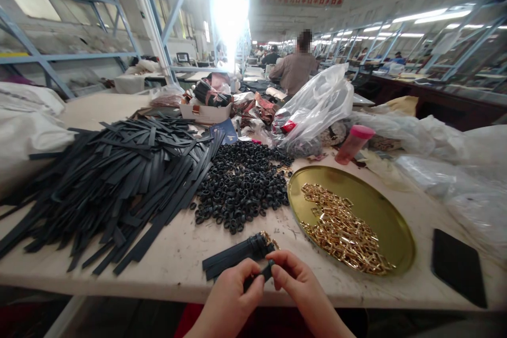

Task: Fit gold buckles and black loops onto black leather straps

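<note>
At the table's near edge my left hand (233, 290) and my right hand (297, 280) both pinch one dark strap (262, 273) between their fingertips. Just beyond them lie a few finished dark straps (233, 256) fitted with black loops and a gold buckle. A heap of black rubber loops (241, 182) sits in the middle of the table. A large pile of long dark straps (114, 179) spreads over the left half. A round gold tray (392, 222) holding several gold buckles (343, 229) stands to the right of my hands.
A black phone (457, 266) lies at the right front. Clear plastic bags (317, 105), a pink-capped bottle (354, 143) and a white box (205, 112) stand behind the loops. White sacks (27, 116) lie far left. A person (295, 66) works farther down the line.
</note>
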Action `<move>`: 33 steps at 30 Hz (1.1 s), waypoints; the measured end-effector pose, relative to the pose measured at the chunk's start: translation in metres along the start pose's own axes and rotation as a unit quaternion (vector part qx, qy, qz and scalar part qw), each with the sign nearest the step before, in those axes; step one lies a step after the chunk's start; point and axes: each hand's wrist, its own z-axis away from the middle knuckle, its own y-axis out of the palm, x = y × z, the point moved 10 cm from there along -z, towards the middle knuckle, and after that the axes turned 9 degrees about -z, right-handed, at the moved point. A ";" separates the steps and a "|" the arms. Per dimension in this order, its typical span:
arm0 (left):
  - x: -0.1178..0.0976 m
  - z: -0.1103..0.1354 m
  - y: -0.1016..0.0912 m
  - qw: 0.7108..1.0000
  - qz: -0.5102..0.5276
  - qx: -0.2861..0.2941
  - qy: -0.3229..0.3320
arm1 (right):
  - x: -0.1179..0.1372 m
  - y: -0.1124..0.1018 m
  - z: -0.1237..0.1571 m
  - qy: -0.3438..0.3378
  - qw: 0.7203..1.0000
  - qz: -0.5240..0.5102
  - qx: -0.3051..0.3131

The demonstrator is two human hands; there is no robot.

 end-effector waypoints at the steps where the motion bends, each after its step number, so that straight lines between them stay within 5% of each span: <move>1: 0.000 -0.001 0.000 1.000 0.002 -0.004 -0.001 | 0.000 0.000 0.000 0.004 1.000 -0.007 -0.009; 9: 0.006 -0.002 0.007 1.000 0.013 -0.016 -0.024 | -0.008 0.017 0.005 0.074 0.995 -0.060 0.015; 16: 0.000 0.004 0.005 0.992 0.127 0.017 0.022 | -0.001 0.007 0.009 -0.002 0.999 -0.012 -0.050; 21: 0.011 0.011 0.008 0.986 0.164 0.004 -0.023 | 0.009 0.013 0.024 -0.028 0.999 -0.024 -0.037; 28: -0.003 0.028 0.013 0.983 0.178 0.041 -0.031 | -0.021 0.040 0.039 0.119 0.974 -0.180 0.065; 33: 0.003 0.038 0.001 0.997 0.037 0.000 -0.062 | -0.033 0.050 0.050 0.163 0.953 -0.239 0.088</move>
